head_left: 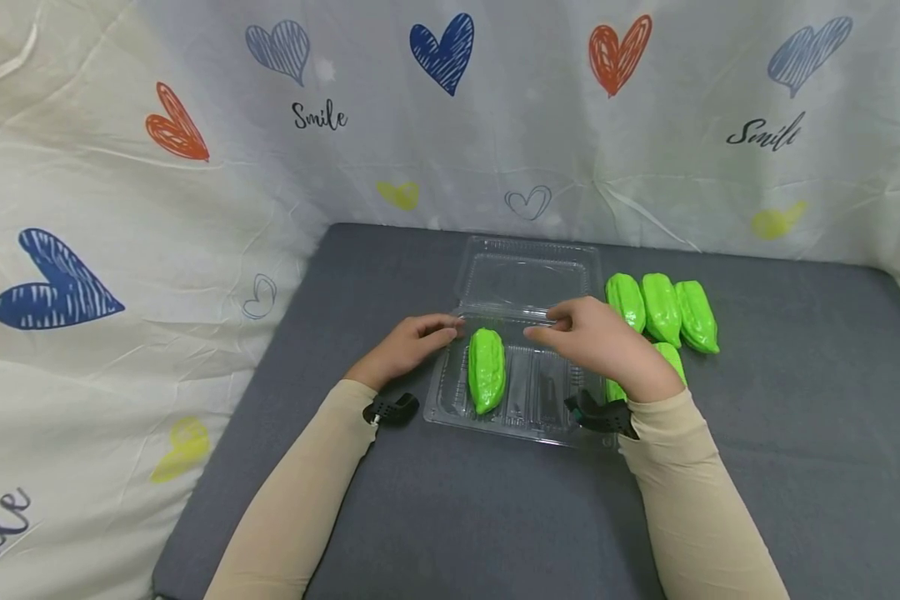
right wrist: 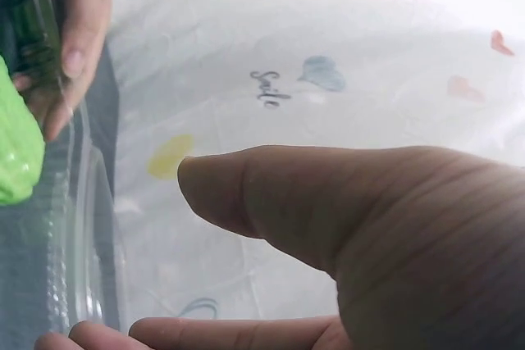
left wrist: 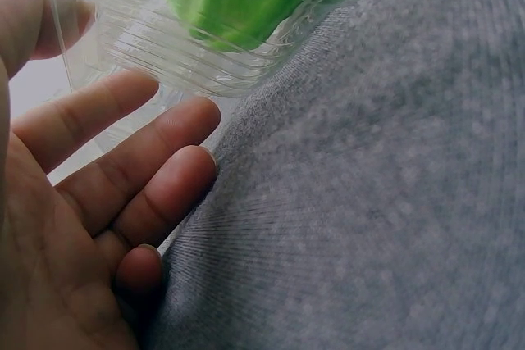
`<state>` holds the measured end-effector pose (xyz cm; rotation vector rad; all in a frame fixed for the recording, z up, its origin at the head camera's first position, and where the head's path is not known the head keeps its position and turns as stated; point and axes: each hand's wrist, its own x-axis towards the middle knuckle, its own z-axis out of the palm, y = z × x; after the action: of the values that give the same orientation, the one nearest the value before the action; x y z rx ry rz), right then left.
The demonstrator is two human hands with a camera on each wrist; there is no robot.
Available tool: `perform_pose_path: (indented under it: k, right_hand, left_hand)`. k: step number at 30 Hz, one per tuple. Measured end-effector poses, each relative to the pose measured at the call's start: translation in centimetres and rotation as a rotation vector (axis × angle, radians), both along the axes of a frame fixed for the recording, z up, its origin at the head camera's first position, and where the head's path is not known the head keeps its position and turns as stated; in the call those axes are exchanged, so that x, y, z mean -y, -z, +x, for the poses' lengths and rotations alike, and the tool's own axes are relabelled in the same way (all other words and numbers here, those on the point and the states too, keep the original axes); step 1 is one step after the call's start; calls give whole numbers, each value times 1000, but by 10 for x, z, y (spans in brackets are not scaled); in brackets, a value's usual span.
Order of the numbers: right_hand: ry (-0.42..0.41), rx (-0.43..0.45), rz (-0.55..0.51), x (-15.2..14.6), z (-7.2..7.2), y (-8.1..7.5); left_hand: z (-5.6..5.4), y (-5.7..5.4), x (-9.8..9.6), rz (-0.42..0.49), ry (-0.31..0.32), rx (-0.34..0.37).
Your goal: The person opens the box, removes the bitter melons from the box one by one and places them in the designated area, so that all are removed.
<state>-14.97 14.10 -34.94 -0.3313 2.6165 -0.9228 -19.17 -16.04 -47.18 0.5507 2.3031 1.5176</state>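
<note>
A clear plastic container (head_left: 522,429) lies on the table with its lid (head_left: 528,279) folded back. In its left compartment sits one glossy bright green, ridged, pointed fruit-shaped piece (head_left: 487,371). At the container's left edge, my left hand (head_left: 408,346) holds the rim; the left wrist view has the thumb (left wrist: 70,18) and fingers (left wrist: 135,108) on either side of the thin plastic. Over the right part of the container hovers my right hand (head_left: 607,342), thumb and fingers apart, with nothing between them.
Several more green pieces (head_left: 661,308) lie right of the container, some partly covered by the right wrist. The grey table (head_left: 480,517) meets a white cloth (head_left: 495,158) printed with hearts at the back and left. Black bands (head_left: 393,408) circle both wrists.
</note>
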Motion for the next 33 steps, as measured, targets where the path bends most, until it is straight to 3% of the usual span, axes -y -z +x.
perform_pose_path:
  k: [19,33]
  right_hand:
    - [-33,98,59,40,-13,31]
    - [-61,53,44,56,-13,53]
  left_hand:
    - [-2,0,0,-6,-7,-8]
    - [-1,-1,0,-7,-4,-5]
